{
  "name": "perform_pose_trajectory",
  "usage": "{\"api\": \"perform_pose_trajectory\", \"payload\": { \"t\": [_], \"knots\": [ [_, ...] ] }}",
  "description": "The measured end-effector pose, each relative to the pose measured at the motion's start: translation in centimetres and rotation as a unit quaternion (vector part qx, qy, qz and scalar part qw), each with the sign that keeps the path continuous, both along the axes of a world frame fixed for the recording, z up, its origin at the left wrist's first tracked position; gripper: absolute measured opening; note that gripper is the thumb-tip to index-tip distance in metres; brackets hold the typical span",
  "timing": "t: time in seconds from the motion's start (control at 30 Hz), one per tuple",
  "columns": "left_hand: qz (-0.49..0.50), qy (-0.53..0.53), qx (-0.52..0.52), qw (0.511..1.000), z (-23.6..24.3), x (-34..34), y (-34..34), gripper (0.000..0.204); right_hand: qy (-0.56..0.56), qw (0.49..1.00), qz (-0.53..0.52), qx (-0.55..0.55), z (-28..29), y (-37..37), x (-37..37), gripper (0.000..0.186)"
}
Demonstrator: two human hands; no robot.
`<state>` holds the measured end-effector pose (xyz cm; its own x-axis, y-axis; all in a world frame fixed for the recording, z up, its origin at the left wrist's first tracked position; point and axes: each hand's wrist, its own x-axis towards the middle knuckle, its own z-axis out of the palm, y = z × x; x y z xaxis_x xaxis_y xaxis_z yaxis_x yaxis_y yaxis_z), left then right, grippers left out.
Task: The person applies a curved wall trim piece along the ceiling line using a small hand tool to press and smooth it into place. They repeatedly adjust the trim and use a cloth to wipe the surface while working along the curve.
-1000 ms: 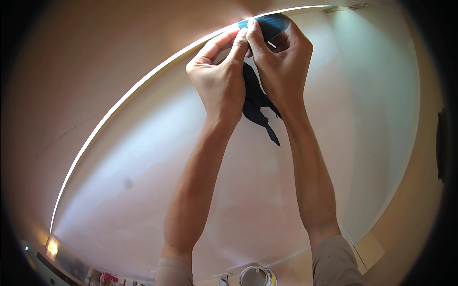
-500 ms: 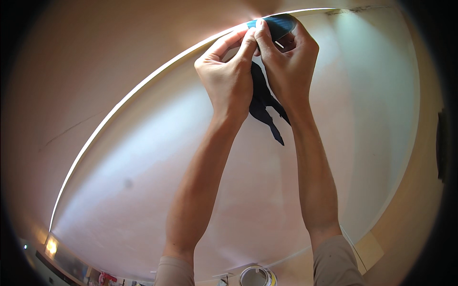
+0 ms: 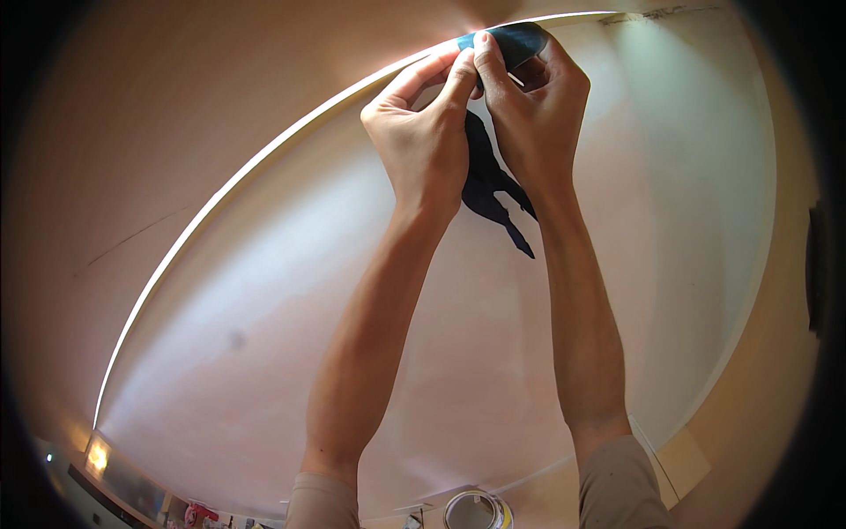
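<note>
Both my hands are raised close together at the top of the view, beside the bright strip of light. My left hand (image 3: 421, 132) is closed, its thumb and fingertips pinched at the teal edge of a shiny dark blue piece (image 3: 520, 44). My right hand (image 3: 536, 110) is closed around the same piece, its thumb pressed on the front and the fingers curled behind. I cannot make out what kind of thing the piece is. Limp black strips (image 3: 483, 172) with forked, pointed ends hang between my wrists. Whether they join the blue piece is hidden by my hands.
The light strip (image 3: 216, 198) curves along the edge of a pale panel (image 3: 264, 353). A dark object (image 3: 814, 273) is at the far right. Low down are a round white-rimmed thing (image 3: 471, 511), a glowing lamp (image 3: 98, 455) and small blurred items.
The hanging black strips have swung slightly right and up. My hands keep nearly the same place and grip.
</note>
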<state>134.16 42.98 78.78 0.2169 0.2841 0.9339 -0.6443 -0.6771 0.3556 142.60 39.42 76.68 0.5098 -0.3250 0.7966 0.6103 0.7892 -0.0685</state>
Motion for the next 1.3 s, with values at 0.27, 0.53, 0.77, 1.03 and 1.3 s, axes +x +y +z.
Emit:
{"api": "perform_pose_trajectory", "payload": {
  "t": [0.27, 0.53, 0.77, 1.03, 1.3],
  "knots": [
    [0.008, -0.003, -0.003, 1.000, -0.1, -0.8, 0.3, 0.027, 0.013, 1.000, -0.004, -0.026, 0.1, 0.1, -0.7, 0.013],
    [0.003, -0.004, -0.006, 1.000, 0.3, -2.0, 0.6, 0.026, -0.004, 0.999, -0.032, -0.003, 0.6, 0.7, -1.7, 0.013],
    [-0.002, 0.001, 0.018, 1.000, 0.3, -2.7, 1.0, 0.023, -0.004, 1.000, -0.007, -0.003, 0.4, 0.6, -2.8, 0.015],
    [0.014, 0.035, 0.008, 0.999, -0.3, -0.7, -0.6, 0.022, 0.013, 0.999, -0.018, 0.026, -0.5, 0.7, 0.3, 0.017],
    [0.001, 0.015, -0.011, 1.000, -0.9, -0.4, -0.4, 0.024, -0.015, 0.999, -0.033, 0.015, -0.7, 0.4, 0.8, 0.013]
  ]
}}
